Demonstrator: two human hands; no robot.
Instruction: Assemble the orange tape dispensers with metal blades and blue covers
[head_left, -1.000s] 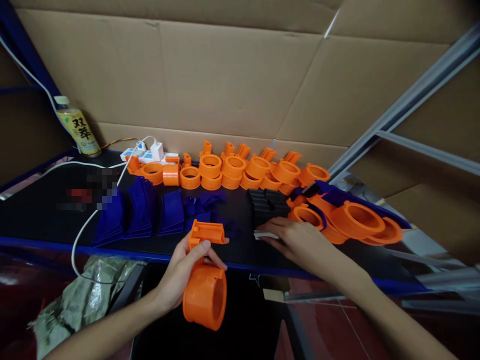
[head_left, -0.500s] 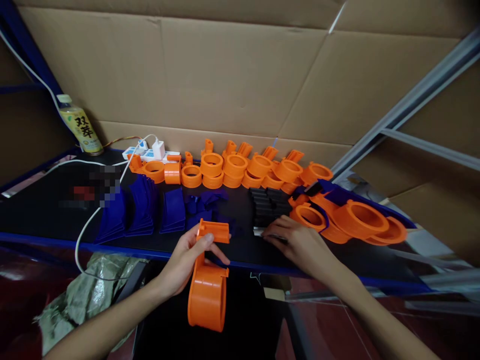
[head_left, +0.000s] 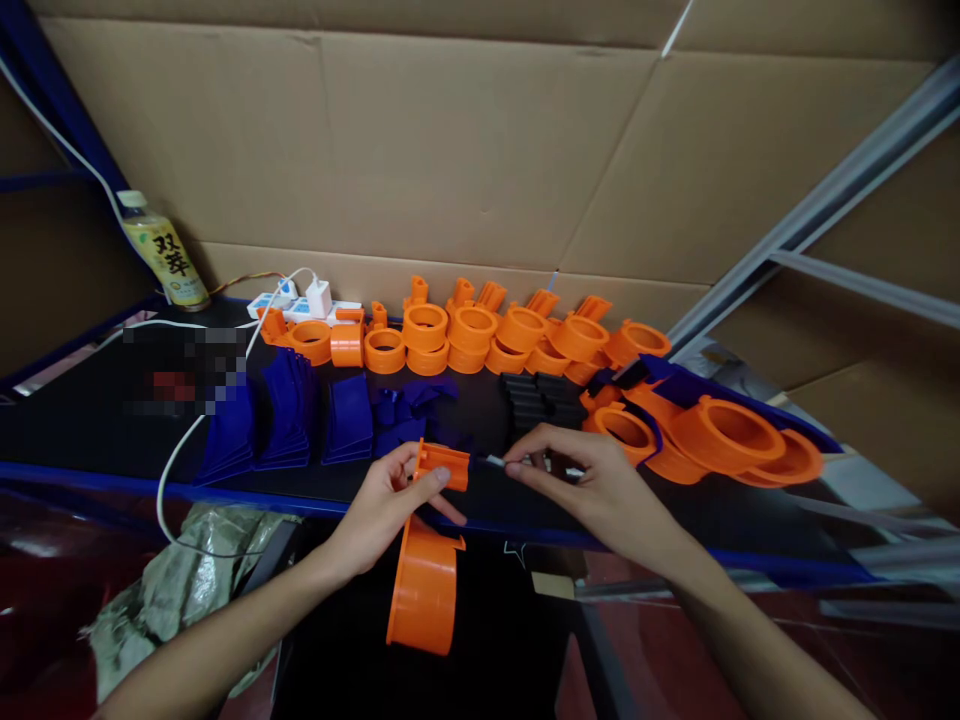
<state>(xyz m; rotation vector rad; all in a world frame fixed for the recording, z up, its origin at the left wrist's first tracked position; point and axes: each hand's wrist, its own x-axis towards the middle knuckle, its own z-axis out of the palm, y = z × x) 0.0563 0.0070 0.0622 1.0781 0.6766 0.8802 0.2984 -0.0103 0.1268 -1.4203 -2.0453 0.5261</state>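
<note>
My left hand [head_left: 397, 500] is closed around the arm of an orange plastic tape dispenser body [head_left: 424, 590], just in front of the table edge. Its wide ring hangs down, and a short trough-shaped end sticks up past my thumb. Between the thumb and fingertips of my right hand [head_left: 574, 475] is a small, thin silvery strip [head_left: 495, 461], its tip pointing at the trough-shaped end, with a gap between them. Stacked black ribbed pieces [head_left: 540, 400] lie just behind my right hand. My fingers cover part of the strip.
Orange dispenser bodies [head_left: 474, 325] stand in rows along the back; more, with blue pieces on them, lie at right [head_left: 724, 437]. Stacks of blue plates [head_left: 285, 415] sit at left, beside a white cable [head_left: 171, 470]. Behind are a power strip [head_left: 296, 303] and a drink bottle [head_left: 166, 255].
My right hand has lifted a silvery strip from beside the black pieces and moved left toward the dispenser body. My left hand has shifted slightly right and tilted the body.
</note>
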